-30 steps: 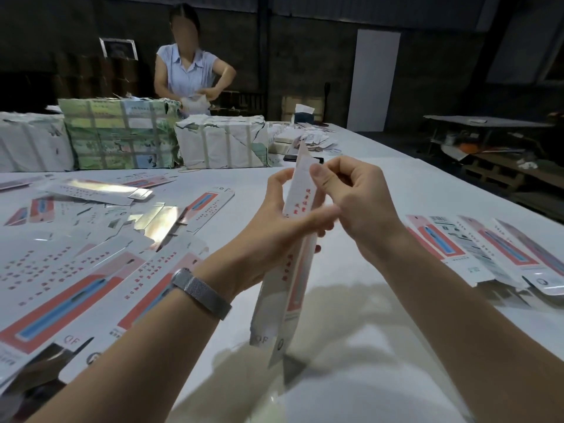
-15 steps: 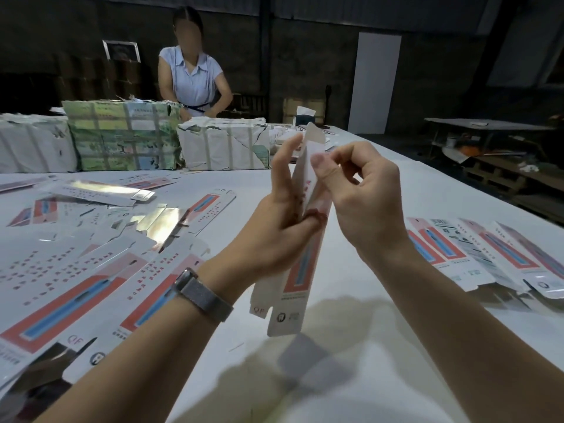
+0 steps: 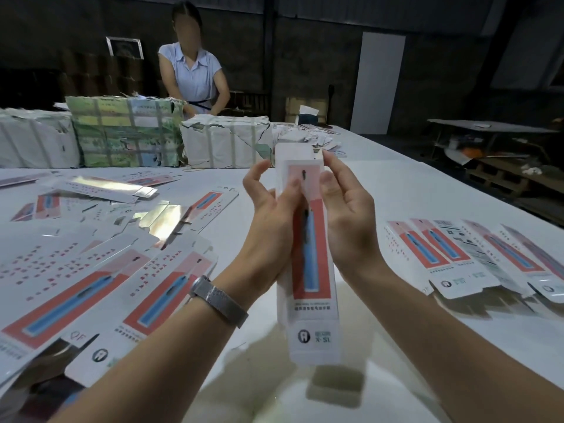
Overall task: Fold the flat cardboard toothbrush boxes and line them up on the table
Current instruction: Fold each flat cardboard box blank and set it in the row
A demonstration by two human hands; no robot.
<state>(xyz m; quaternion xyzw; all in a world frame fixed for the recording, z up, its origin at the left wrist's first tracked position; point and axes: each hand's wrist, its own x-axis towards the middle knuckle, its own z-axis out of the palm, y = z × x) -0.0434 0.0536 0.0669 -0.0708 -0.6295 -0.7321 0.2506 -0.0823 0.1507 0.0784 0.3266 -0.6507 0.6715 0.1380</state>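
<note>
1. Toothbrush boxes not yet folded lie in a loose, overlapping heap of flat boxes (image 3: 91, 279) to the left of the left hand, printed faces up, some showing a shiny inner side. Judging by the size of the heap, most of the job is left.
2. Beyond that heap, far from both hands, wrapped bundles (image 3: 128, 132) stand on the table (image 3: 427, 184), with another person behind them. Whether they hold more boxes I cannot tell.
3. The left hand (image 3: 271, 221), a metal watch (image 3: 219, 300) on its wrist, grips the left edge of the box in hand (image 3: 311, 264), thumb on the printed front, the other fingers behind.
4. Held upright between the two hands, above the table and touching nothing else, that box appears opened into a tube, red and blue front facing the wearer. Its top flap stands up unclosed, so I judge it half done.
5. The right hand (image 3: 345, 215) holds the right edge, its fingertips near the top flap, which it seems about to tuck in.
6. To the right of the right hand, a row of folded boxes (image 3: 476, 254) lies side by side, touching or nearly so. That line is short beside the heap, so the task looks early to midway.
</note>
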